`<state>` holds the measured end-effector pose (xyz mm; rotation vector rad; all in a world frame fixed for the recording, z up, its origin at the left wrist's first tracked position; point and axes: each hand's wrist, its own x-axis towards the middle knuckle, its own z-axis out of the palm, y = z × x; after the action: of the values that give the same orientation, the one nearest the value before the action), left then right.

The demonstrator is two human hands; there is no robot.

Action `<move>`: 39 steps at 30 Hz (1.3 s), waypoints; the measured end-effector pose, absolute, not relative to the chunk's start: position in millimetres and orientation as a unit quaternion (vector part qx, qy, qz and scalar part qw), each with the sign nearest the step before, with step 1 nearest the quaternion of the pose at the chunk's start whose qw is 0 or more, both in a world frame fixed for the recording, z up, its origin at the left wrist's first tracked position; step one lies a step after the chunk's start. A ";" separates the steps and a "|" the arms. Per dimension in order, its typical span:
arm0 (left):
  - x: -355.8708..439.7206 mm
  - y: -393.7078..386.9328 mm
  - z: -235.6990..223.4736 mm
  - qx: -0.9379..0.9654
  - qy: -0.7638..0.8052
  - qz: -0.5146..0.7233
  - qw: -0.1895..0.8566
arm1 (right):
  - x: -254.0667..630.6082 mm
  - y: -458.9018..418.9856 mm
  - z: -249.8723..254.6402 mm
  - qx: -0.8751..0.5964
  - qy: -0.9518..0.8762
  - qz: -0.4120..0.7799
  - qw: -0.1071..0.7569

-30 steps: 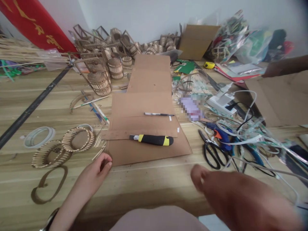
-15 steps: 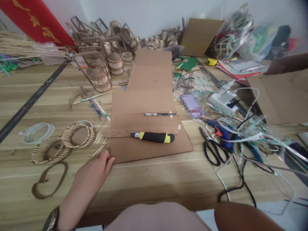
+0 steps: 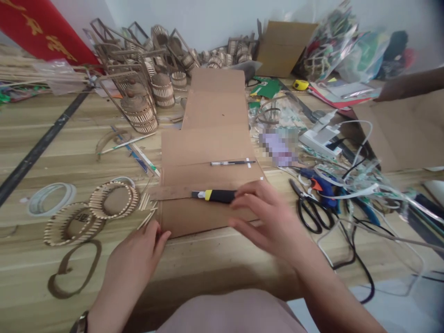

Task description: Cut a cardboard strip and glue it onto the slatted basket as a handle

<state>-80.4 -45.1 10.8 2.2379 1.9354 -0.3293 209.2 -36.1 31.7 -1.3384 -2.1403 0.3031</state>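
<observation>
A yellow-and-black utility knife [image 3: 218, 195] lies across the brown cardboard sheet [image 3: 194, 219], its blade end pointing left. My right hand [image 3: 265, 215] hovers over the knife's handle end, thumb and fingers apart; whether the fingertips touch it I cannot tell. At the cardboard's lower left corner, my left hand [image 3: 145, 243] rests with curled fingers and the thumb at the edge; what lies under the fingers is hidden. Thin wooden sticks [image 3: 147, 203] lie just above that hand. A pen [image 3: 231, 162] sits farther up on the cardboard, and a brown strip [image 3: 169, 193] runs left from the blade.
On the left are two rings of small slats [image 3: 114, 200] and a tape roll [image 3: 52, 199]. Small slatted buckets [image 3: 138, 113] crowd the back. Scissors [image 3: 308, 208], a blue glue gun [image 3: 324, 189], cables and a power strip [image 3: 321, 138] lie on the right.
My right hand has come in from the lower right to the knife's handle. My left hand stays at the cardboard's corner, its thumb a little farther out. The view has shifted slightly.
</observation>
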 end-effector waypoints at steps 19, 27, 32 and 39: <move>-42.8 -32.5 7.2 0.907 0.376 0.182 0.058 | 226.9 -17.4 -16.2 -0.627 -0.634 0.054 0.449; -30.1 -36.8 7.3 0.917 0.325 0.222 0.060 | 225.4 -13.0 0.6 -0.571 -0.441 0.420 0.550; -23.6 -50.3 7.4 0.910 0.334 0.240 0.045 | 222.5 -16.2 5.4 -0.544 -0.369 0.501 0.563; -19.2 -59.4 8.5 0.907 0.342 0.245 0.008 | 221.0 -19.8 13.5 -0.511 -0.309 0.565 0.569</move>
<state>-19.2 -59.4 8.5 2.8366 1.0697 0.7648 221.0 -19.8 13.5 -1.1993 -0.7251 1.3276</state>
